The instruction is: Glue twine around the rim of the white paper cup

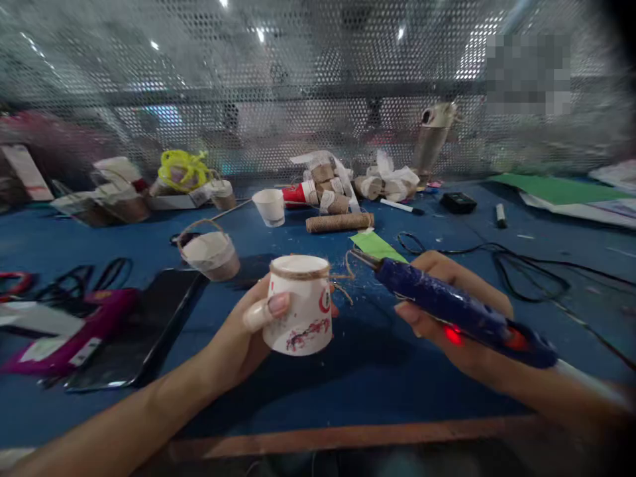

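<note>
Bare blue surface (377, 377) lies open between left hand (233, 344) and right hand (464, 281); a phone (149, 324) crowds the left, a handled cup (213, 255) and twine roll (339, 222) stand ahead, black cable (527, 268) sprawls across the right

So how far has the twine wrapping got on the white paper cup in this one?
Done: one band of brown twine circles the upturned base of the white printed paper cup. In hand: left hand grips the cup, right hand points the blue glue gun towards the loose twine end. Left: the cup's wall below is bare.
</note>
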`<action>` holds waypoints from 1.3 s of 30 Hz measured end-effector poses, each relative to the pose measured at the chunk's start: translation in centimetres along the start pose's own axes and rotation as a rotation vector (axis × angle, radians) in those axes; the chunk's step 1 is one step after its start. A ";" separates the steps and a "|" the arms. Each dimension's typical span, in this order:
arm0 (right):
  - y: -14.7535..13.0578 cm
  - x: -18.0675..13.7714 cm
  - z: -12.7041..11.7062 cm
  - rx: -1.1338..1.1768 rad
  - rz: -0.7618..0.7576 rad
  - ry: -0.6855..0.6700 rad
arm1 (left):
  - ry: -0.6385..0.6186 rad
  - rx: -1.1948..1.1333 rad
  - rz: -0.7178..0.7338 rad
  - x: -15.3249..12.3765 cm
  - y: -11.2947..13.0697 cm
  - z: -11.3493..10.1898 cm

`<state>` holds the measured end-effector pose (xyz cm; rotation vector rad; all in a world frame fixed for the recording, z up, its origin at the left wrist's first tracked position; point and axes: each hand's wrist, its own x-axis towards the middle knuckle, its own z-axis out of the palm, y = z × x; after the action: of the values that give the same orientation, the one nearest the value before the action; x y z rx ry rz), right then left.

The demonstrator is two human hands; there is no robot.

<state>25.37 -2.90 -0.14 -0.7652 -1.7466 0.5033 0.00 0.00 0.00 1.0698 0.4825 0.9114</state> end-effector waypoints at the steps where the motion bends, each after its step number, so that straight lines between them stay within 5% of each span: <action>1: 0.1 0.1 -0.1 0.002 0.014 -0.035 | 0.001 0.009 -0.002 0.0 0.0 0.1; 7: 0.3 0.3 -0.2 -0.050 0.060 -0.173 | 0.024 0.033 -0.028 -0.5 0.2 0.4; 29: 0.5 0.2 0.1 -0.136 0.081 -0.192 | 0.176 0.425 0.015 -0.7 -0.8 -0.9; 39: 0.9 0.2 0.1 -0.152 0.050 -0.168 | 0.198 0.406 0.035 -1.1 -1.1 -1.7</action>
<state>25.42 -2.10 -0.63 -0.8970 -1.9425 0.4841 -1.39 -0.15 -1.85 1.3637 0.8410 0.9782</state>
